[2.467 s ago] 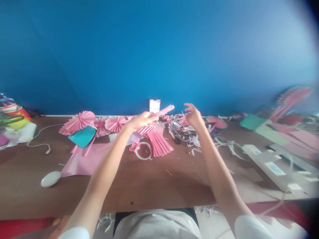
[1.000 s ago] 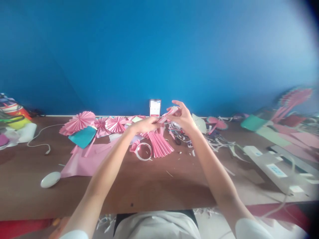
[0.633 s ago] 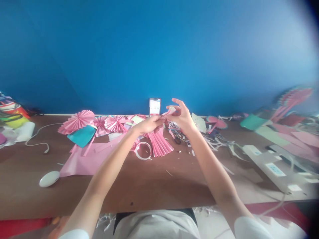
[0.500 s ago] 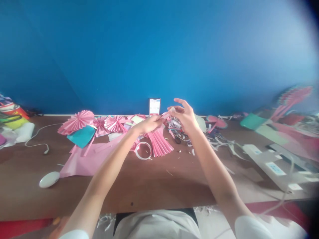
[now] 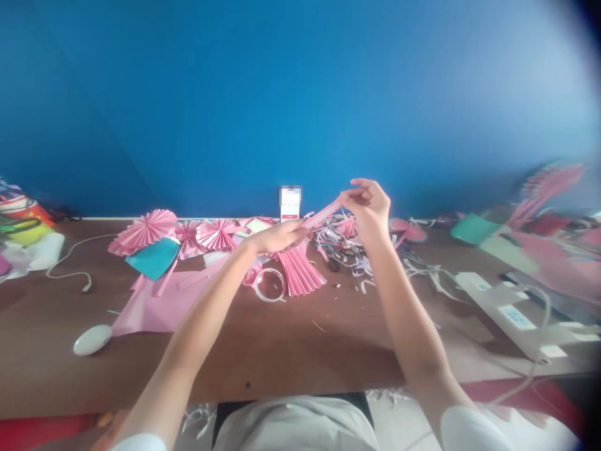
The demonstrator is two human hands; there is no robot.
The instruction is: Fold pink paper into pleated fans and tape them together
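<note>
A narrow pink paper strip stretches slantwise between my two hands above the table. My left hand is closed on its lower left end. The fingertips of my right hand pinch the upper right end. Just below my left hand a pleated pink paper fan spreads toward me; whether the hand also touches it I cannot tell. Left of that fan lies a white ring, like a tape roll. A pile of paper scraps sits beneath and behind my right hand.
Pink paper rosettes, a teal paper piece and a pink sheet lie left. A phone leans on the blue wall. A white oval object is near left, a white power strip right.
My right hand has moved right and slightly up, away from my left hand. More of the pink strip now shows between them. The left hand has stayed nearly in place.
</note>
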